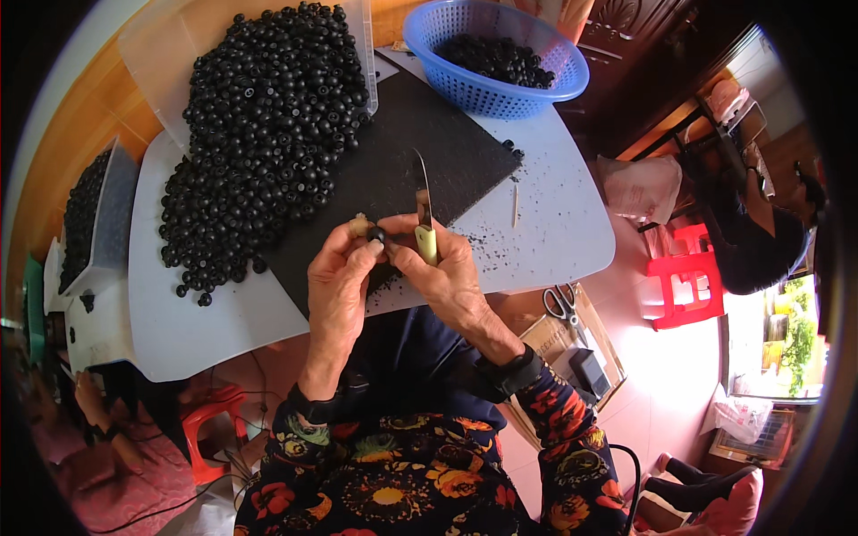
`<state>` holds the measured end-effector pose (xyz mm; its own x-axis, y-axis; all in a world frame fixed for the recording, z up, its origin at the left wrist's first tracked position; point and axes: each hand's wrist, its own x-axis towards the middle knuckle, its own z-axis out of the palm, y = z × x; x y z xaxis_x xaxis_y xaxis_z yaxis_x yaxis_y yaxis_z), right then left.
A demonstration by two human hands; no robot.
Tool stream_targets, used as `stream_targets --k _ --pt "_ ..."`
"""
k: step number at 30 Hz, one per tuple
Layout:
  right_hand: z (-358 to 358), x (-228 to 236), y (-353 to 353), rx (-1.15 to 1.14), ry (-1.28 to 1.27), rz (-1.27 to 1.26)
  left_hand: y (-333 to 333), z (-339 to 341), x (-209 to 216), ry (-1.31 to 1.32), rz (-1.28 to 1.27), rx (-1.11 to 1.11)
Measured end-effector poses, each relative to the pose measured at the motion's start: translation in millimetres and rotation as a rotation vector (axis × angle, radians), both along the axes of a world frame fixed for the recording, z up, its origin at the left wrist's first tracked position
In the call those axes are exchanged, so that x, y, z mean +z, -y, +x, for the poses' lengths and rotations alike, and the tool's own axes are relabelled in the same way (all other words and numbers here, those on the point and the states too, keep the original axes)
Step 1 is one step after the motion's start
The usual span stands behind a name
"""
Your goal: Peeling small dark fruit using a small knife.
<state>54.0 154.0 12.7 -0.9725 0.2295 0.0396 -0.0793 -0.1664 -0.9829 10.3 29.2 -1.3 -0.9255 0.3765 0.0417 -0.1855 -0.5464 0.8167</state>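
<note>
My left hand (341,268) pinches a small round black piece (375,234) between thumb and fingers. Something pale and crumpled (360,224) shows at its fingertips; I cannot make out what. In my right hand (447,272) is a small knife (424,201) with a pale green handle, its blade pointing up and away from me. The right fingertips also meet the black piece. Both hands are over the near edge of a dark mat (407,134). Left of it spreads a large heap of like black pieces (259,152), spilling from a clear plastic box (159,76).
A blue basket (496,103) holding more black pieces stands at the far right of the white table (572,205). Dark trimmings and a thin white stick (516,205) lie there. Scissors (561,304) rest on a carton below. Other people sit left and right, near red stools (684,277).
</note>
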Motion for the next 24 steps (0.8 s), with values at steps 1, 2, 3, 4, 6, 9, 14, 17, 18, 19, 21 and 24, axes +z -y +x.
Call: stream_targets --k 1,2,3,4,6,9,14,17,18,19,21,24 --pt "1.9 1.6 1.0 0.007 0.010 -0.080 1.5 0.3 -0.1 0.002 -0.006 -0.001" --pt "3.5 3.5 0.5 0.007 0.011 -0.085 2.8 0.3 0.9 -0.018 -0.018 -0.021" --pt "5.3 6.8 -2.0 0.013 0.062 -0.082 2.4 0.5 1.6 -0.038 -0.027 -0.044" --pt "6.3 9.3 -3.6 0.020 0.112 -0.079 1.6 0.9 1.4 -0.036 -0.028 -0.047" --pt "6.3 11.6 -3.5 0.003 0.120 -0.066 0.8 1.6 0.7 -0.068 -0.050 -0.033" --pt "4.5 12.1 1.4 -0.036 0.083 -0.039 -1.6 4.4 1.2 -0.092 -0.084 0.018" --pt "3.9 9.7 3.1 -0.047 0.103 -0.106 -2.6 7.6 4.1 -0.105 -0.119 0.028" --pt "4.6 4.6 0.8 -0.039 0.138 -0.273 0.5 4.6 0.5 -0.107 -0.124 0.014" --pt "6.4 6.8 -3.5 -0.045 0.166 -0.152 0.9 3.3 1.4 -0.118 -0.134 -0.012" --pt "8.4 8.1 -7.5 -0.050 0.194 -0.031 0.4 3.0 3.2 -0.117 -0.133 -0.011" --pt "11.9 7.3 -11.8 -0.098 0.065 0.256 -0.2 3.3 7.2 -0.096 -0.100 -0.041" --pt "18.9 15.0 -16.2 -0.100 -0.002 0.584 3.1 2.3 3.6 -0.071 -0.100 -0.058"
